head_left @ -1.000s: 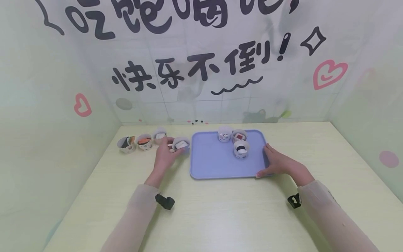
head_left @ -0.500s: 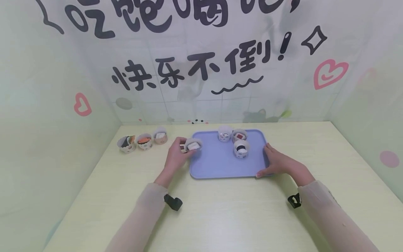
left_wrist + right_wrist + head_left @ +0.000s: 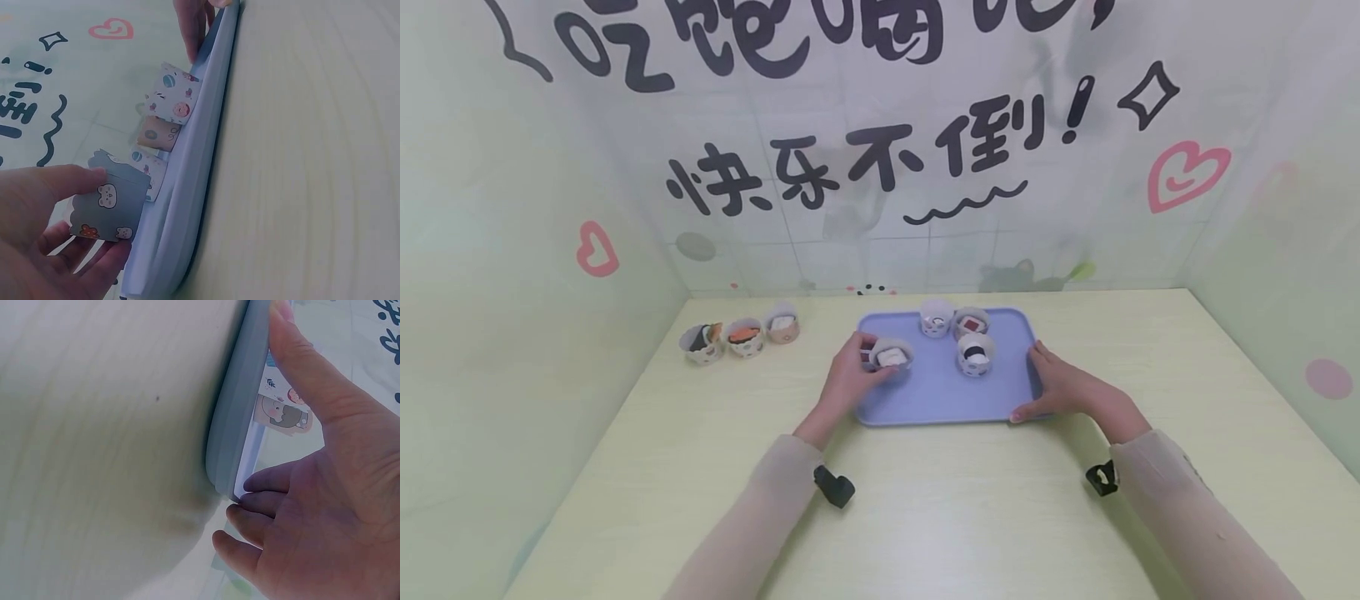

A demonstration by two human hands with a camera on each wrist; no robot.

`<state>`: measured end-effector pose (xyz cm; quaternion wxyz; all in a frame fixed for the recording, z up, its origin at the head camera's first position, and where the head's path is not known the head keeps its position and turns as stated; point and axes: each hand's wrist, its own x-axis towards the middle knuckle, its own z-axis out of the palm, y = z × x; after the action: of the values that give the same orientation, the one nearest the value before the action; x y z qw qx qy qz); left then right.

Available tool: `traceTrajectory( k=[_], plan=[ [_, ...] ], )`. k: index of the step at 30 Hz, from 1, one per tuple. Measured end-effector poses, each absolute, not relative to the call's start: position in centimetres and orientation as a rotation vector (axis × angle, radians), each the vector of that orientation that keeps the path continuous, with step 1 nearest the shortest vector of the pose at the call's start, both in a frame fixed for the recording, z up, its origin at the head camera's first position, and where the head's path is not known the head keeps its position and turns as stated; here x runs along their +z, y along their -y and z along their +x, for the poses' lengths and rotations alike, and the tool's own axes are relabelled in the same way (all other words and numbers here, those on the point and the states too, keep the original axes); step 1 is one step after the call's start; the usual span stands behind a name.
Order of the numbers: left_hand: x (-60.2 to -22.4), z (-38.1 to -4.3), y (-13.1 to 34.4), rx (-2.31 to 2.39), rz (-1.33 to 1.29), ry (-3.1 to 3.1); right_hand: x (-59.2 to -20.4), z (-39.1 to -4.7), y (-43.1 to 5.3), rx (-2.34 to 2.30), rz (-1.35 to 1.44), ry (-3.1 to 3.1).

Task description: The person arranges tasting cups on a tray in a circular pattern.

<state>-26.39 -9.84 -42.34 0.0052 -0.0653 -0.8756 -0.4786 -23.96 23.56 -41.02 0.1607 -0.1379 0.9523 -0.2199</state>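
My left hand (image 3: 847,377) pinches a paper baking cup (image 3: 892,356) holding a white piece that looks like toy sushi. In the left wrist view, the thumb is on the upper side of this bear-printed cup (image 3: 112,212) and the fingers are beneath. It is over the left part of the blue tray (image 3: 925,408). My right hand (image 3: 1067,390) grips the tray's right end, thumb at the near edge and fingers along the side. Three filled cups stand on the tray: a back one (image 3: 936,319), one with a red-centred piece (image 3: 972,323), and one with a black-banded white piece (image 3: 975,356).
At the table's back left stand three more filled paper cups: one with a dark piece (image 3: 703,343), one with an orange-topped piece (image 3: 745,337) and one with a white piece (image 3: 782,322). A printed backdrop (image 3: 865,250) rises behind the table (image 3: 895,517).
My left hand has carried its paper cup rightward, from beside the tray to over its left part. The right hand and the tray have stayed in place.
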Motion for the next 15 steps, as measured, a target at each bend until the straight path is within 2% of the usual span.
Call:
traceTrajectory(
  k=[15],
  plan=[
    [-43.0,-25.7,7.4,-1.537,-0.388,2.79,-40.6,-23.8,-23.2,-0.621,-0.387,-2.711]
  ],
)
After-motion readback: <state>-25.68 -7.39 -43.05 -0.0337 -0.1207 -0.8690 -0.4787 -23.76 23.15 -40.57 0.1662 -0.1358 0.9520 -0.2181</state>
